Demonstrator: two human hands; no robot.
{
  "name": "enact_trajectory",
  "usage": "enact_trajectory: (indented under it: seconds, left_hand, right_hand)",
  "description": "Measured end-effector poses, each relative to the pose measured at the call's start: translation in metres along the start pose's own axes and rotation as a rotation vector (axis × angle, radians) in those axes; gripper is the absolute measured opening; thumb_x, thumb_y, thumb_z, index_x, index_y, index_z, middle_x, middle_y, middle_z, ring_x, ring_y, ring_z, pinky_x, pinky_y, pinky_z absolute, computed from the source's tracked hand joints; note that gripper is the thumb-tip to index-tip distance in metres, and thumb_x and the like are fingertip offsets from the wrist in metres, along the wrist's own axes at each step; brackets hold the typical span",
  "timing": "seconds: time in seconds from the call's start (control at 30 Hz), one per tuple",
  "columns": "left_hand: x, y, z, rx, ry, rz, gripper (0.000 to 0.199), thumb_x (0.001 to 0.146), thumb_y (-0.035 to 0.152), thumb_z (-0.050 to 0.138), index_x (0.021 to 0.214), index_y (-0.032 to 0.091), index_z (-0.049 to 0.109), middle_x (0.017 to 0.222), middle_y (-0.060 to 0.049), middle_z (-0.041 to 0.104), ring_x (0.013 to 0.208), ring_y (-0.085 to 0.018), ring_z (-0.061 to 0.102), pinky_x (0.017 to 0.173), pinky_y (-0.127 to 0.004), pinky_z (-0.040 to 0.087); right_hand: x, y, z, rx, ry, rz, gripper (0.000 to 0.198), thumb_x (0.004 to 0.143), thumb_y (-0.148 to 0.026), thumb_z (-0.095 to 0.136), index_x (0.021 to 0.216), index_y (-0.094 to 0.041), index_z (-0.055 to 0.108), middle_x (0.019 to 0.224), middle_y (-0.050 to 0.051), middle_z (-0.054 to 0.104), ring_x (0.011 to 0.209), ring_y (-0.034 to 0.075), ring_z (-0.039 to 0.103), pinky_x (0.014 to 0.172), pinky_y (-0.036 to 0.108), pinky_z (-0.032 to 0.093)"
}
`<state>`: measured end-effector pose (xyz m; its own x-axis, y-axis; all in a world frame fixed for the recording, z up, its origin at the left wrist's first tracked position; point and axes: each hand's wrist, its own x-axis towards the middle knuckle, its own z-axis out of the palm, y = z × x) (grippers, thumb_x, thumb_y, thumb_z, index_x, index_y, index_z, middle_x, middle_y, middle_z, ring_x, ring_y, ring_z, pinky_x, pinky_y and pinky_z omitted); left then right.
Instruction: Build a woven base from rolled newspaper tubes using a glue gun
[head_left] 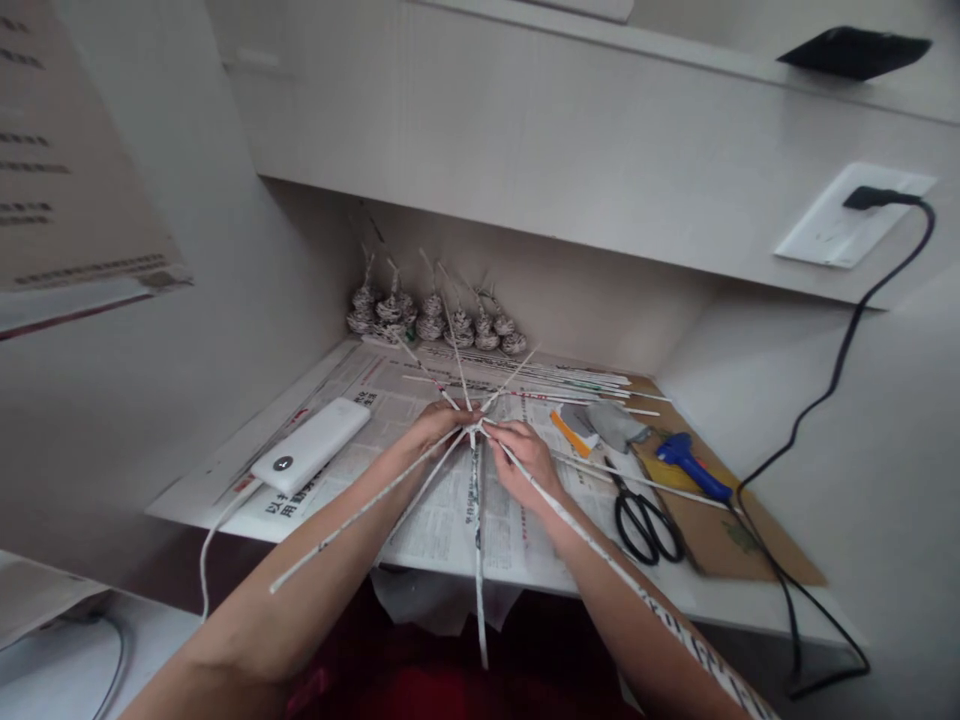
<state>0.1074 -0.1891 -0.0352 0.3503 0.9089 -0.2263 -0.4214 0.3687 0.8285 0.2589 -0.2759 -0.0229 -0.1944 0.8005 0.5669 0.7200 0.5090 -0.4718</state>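
Several thin rolled newspaper sticks (478,520) cross at one centre and fan out like spokes, raised over the newspaper-covered desk. From the left, my left hand (437,425) pinches the crossing point, its fingers partly hidden behind the sticks. On the other side my right hand (525,458) closes its fingers on the sticks close to the same centre. One long printed stick runs from there down over my right forearm, and another hangs straight down toward my lap.
Woven gourd-shaped pieces (431,318) stand along the back wall. Loose paper sticks (577,380) lie before them. At right are black-handled scissors (646,520), a blue glue gun (691,465) with a black cord, and cardboard (720,540). A white power bank (313,445) lies left.
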Motion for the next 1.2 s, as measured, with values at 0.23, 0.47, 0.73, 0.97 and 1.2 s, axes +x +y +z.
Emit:
enact_trajectory:
  seconds: [0.23,0.47,0.73,0.97,1.2]
  left_hand:
    - [-0.005,-0.003,-0.006,-0.104,0.007,0.14,0.034,0.05,0.01,0.081,0.078,0.012,0.062,0.061,-0.003,0.066,0.052,-0.016,0.062,0.053,-0.027,0.049]
    - [-0.008,-0.003,-0.006,-0.098,-0.027,0.216,0.039,0.043,0.016,0.085,0.072,0.014,0.06,0.059,0.0,0.063,0.052,-0.015,0.06,0.054,-0.027,0.048]
    - [-0.005,-0.005,-0.01,0.081,0.056,0.327,0.038,0.043,0.025,0.086,0.069,0.015,0.06,0.06,0.002,0.062,0.051,-0.011,0.056,0.053,-0.024,0.041]
    - [-0.01,-0.003,-0.007,0.164,0.061,0.372,0.037,0.044,0.029,0.086,0.068,0.016,0.061,0.058,0.003,0.059,0.052,-0.01,0.052,0.055,-0.023,0.04]
    - [-0.002,-0.009,-0.014,0.234,0.019,0.366,0.037,0.046,0.031,0.085,0.068,0.015,0.061,0.063,0.0,0.063,0.054,-0.012,0.054,0.055,-0.024,0.04]
  right_hand:
    - [-0.004,-0.005,0.001,0.518,0.027,0.527,0.039,0.082,-0.05,0.058,0.105,-0.022,0.071,0.106,0.006,0.071,0.101,0.022,0.063,0.092,0.034,0.046]
    - [-0.004,-0.008,-0.013,0.879,-0.11,0.969,0.06,0.083,-0.066,0.042,0.098,-0.018,0.073,0.098,0.009,0.072,0.093,0.021,0.064,0.084,0.032,0.045]
    - [-0.005,-0.007,-0.009,1.09,0.164,1.026,0.031,0.076,-0.044,0.067,0.089,-0.016,0.072,0.084,0.006,0.071,0.073,0.014,0.063,0.063,0.022,0.046]
    - [-0.004,0.001,-0.016,1.362,0.359,1.101,0.019,0.07,-0.023,0.071,0.087,-0.021,0.063,0.069,-0.001,0.064,0.06,0.011,0.059,0.054,0.022,0.046]
    - [-0.002,0.014,-0.019,1.042,0.42,0.893,0.032,0.068,-0.046,0.07,0.082,-0.019,0.061,0.063,0.0,0.059,0.054,0.013,0.053,0.049,0.025,0.042]
